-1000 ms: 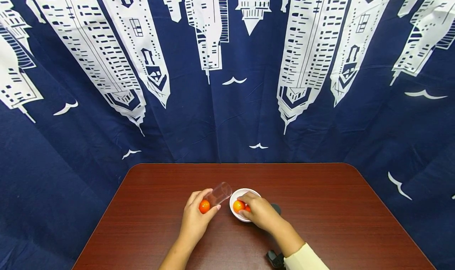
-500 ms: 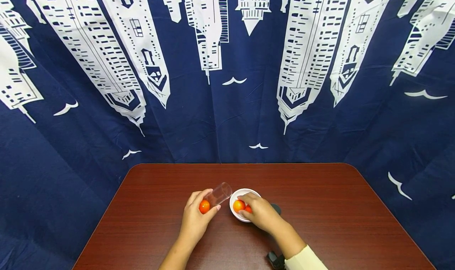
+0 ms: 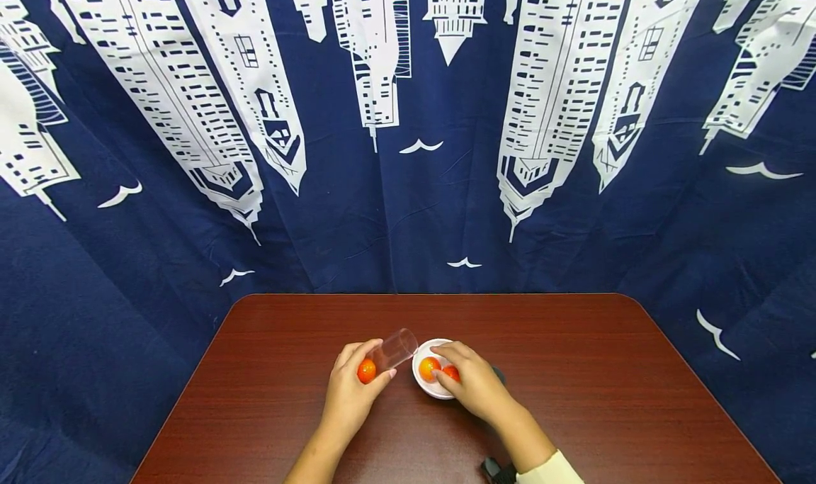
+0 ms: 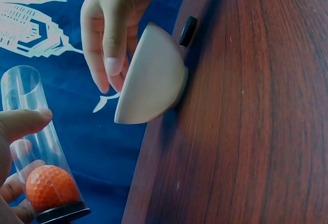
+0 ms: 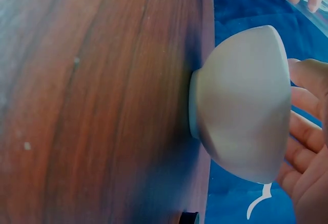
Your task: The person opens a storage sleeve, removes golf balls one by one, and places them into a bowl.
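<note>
My left hand (image 3: 353, 388) grips a clear tube (image 3: 397, 349), tilted with its mouth toward the bowl. An orange golf ball (image 4: 51, 187) sits at the tube's bottom end, above a black end cap (image 4: 64, 212). Right of the tube, a white bowl (image 3: 436, 392) stands on the table, with two orange balls visible inside: one on the left (image 3: 430, 369) and one (image 3: 451, 372) partly covered by my right hand (image 3: 479, 383). The right fingers reach over the bowl's rim, thumb and index finger apart beside the covered ball. Fingertips inside the bowl are hidden in the right wrist view.
A small round black cap (image 4: 188, 31) lies on the table behind the bowl as seen in the left wrist view. The brown wooden table (image 3: 287, 328) ends at a dark blue curtain (image 3: 421, 207) printed with white buildings.
My right hand has shifted slightly to the right and its thumb and index finger have spread off the left ball in the bowl. The left hand and tube stay nearly still.
</note>
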`<state>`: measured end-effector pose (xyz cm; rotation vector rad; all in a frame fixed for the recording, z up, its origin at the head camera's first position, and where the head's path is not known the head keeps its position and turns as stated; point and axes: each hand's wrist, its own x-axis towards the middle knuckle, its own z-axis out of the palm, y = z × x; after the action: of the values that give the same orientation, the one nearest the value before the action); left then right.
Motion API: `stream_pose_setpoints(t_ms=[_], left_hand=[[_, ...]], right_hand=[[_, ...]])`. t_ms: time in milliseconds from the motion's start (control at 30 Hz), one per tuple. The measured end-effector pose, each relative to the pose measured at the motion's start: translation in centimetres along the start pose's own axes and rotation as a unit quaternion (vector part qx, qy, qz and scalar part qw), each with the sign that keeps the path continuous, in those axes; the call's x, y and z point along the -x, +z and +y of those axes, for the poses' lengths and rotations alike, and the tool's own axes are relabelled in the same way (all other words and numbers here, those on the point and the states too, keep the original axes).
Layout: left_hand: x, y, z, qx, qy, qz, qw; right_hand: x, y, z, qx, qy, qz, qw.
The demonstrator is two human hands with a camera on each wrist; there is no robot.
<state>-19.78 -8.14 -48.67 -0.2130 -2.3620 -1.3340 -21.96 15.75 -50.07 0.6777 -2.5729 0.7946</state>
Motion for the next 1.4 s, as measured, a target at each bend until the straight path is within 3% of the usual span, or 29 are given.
stream_pose_setpoints(t_ms=[233,433,833,1000,1167,1400], left_hand=[[0.1,-0.1,0.2,-0.021,0.022,0.004,0.9995],[0.2,0.0,0.4,-0.054,0.058,0.010,0.9968],[0.5,0.2,0.9,-0.117,0.107,0.010,0.9872],[0.6,0.2,1.0,-0.143,0.129,0.004,0.9812],[0.4,0.1,1.2,-0.170,0.173,0.017,0.9699],[-0.1,-0.2,1.4,-0.199,0.218,0.019,0.9552]], right_hand=[[0.1,-0.7,-0.3,-0.074,0.024,0.040,0.996],[0.2,-1.1,-0.6,-0.119,0.017,0.069,0.990],[0.6,-1.8,-1.7,-0.216,0.046,0.055,0.974],[0.8,-2.0,-2.0,-0.252,0.055,0.033,0.965],[1.1,-1.9,-1.9,-0.275,0.052,0.014,0.960],[1.2,-1.6,-1.9,-0.301,0.034,0.015,0.953]])
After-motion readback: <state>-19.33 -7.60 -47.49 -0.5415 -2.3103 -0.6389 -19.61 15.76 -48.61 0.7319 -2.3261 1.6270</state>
